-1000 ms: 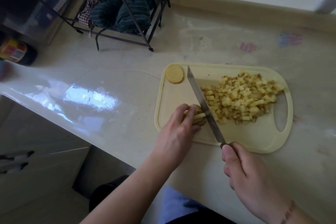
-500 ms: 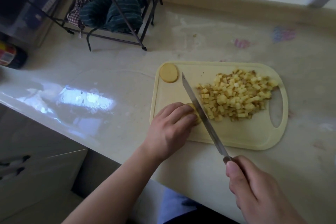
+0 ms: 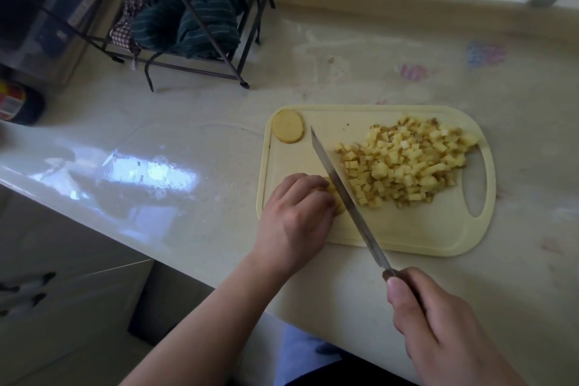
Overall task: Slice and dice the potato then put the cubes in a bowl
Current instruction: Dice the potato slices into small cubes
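Note:
A pale yellow cutting board [image 3: 407, 235] lies on the counter. A heap of potato cubes [image 3: 407, 163] covers its right half. One round potato slice [image 3: 287, 130] sits at the board's far left corner. My left hand [image 3: 297, 216] curls over a small potato piece [image 3: 336, 202] at the board's near left, hiding most of it. My right hand [image 3: 438, 332] grips the handle of a long knife [image 3: 341, 191]. The blade runs diagonally across the board, right beside my left fingertips, between the held piece and the cubes.
A black wire rack [image 3: 200, 41] with dark striped cloths stands at the back left of the counter. A dark jar [image 3: 18, 103] sits at the far left. The counter edge runs diagonally, with white cabinets [image 3: 62, 291] below. No bowl is in view.
My left hand has closed further over the potato piece, covering more of it. The knife stays against it, its handle hand drawn slightly toward me. The view has shifted a little.

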The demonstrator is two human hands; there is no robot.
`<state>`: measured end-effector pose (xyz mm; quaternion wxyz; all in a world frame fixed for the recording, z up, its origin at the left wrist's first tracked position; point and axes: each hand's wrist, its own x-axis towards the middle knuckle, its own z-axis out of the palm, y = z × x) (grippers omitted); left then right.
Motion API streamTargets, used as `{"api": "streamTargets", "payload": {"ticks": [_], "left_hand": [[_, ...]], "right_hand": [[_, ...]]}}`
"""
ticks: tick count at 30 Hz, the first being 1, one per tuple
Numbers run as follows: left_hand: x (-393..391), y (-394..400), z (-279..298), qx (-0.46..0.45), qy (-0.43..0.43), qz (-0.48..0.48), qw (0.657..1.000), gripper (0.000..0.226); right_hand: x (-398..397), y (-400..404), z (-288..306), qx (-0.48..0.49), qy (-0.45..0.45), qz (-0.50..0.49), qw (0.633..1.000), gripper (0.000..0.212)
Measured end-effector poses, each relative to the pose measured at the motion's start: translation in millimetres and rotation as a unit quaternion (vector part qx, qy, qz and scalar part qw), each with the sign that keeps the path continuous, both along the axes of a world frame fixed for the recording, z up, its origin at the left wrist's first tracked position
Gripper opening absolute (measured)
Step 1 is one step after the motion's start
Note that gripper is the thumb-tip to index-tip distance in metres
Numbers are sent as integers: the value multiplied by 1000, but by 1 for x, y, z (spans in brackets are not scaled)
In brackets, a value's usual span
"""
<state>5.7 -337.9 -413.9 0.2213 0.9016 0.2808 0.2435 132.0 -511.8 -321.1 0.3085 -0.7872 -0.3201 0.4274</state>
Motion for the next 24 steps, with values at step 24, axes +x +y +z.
{"api": "streamTargets", "payload": {"ticks": [24], "left_hand": [[-2,-5,20,6,126,140,982,16]], "right_hand": [[9,-8,-7,-30,24,-10,999,71]]}}
